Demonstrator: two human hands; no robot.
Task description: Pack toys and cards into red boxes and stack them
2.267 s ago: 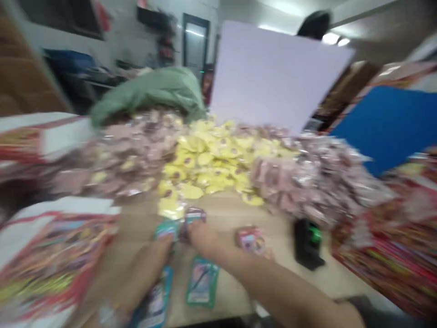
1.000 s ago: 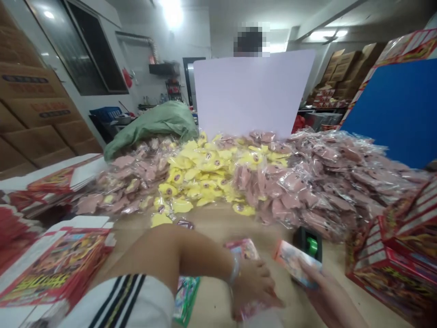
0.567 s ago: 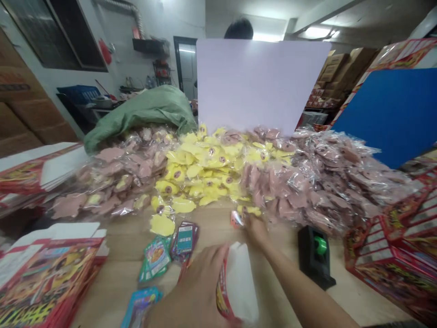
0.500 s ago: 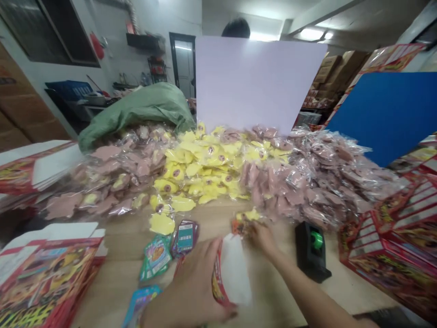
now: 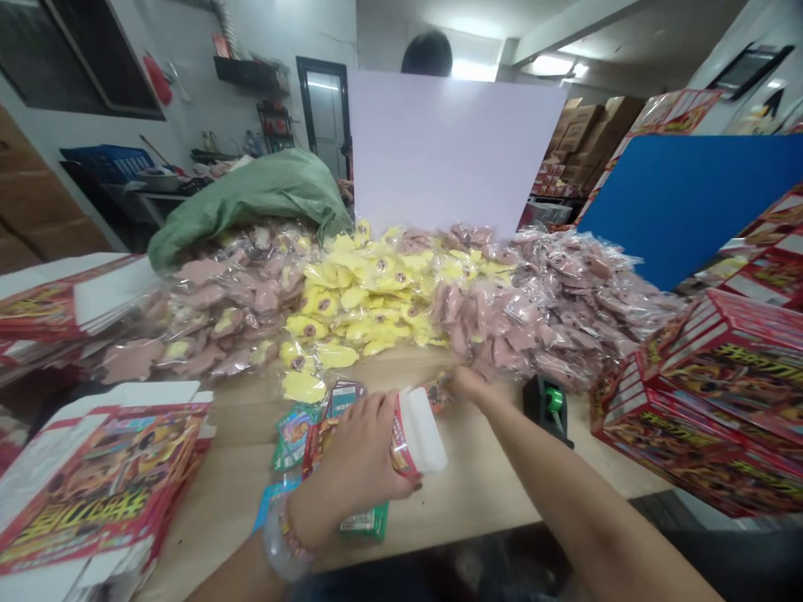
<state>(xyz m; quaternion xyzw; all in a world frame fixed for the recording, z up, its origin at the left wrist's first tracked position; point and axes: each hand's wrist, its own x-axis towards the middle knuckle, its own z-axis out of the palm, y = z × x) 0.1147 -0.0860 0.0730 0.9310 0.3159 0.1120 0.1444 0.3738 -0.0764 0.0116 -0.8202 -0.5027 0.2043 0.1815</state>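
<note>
My left hand (image 5: 357,456) is wrapped round a small red printed cardboard box (image 5: 403,447), whose open end and white flap (image 5: 425,431) point right. Under and beside that hand lie trading cards: green-edged ones (image 5: 294,439), dark-edged ones (image 5: 345,395), blue ones (image 5: 268,502) and a green one (image 5: 367,522). My right hand (image 5: 467,385) reaches forward to the front of the heap, its closed fingers blurred. At its fingertips shows a small orange patterned packet (image 5: 437,391). Its far side is hidden by the hand.
Bagged yellow pieces (image 5: 351,301) and bagged pinkish pieces (image 5: 502,318) are heaped across the back. A black tape dispenser (image 5: 545,410) stands right of my right arm. Printed red boxes (image 5: 708,410) are stacked at right; flattened cartons (image 5: 113,485) lie at left. A pale board (image 5: 452,150) stands behind.
My right hand has shifted slightly left and forward; the yellow piece at its fingers no longer shows. My left hand and box appear higher in view, uncovering a green card. The camera view has also shifted.
</note>
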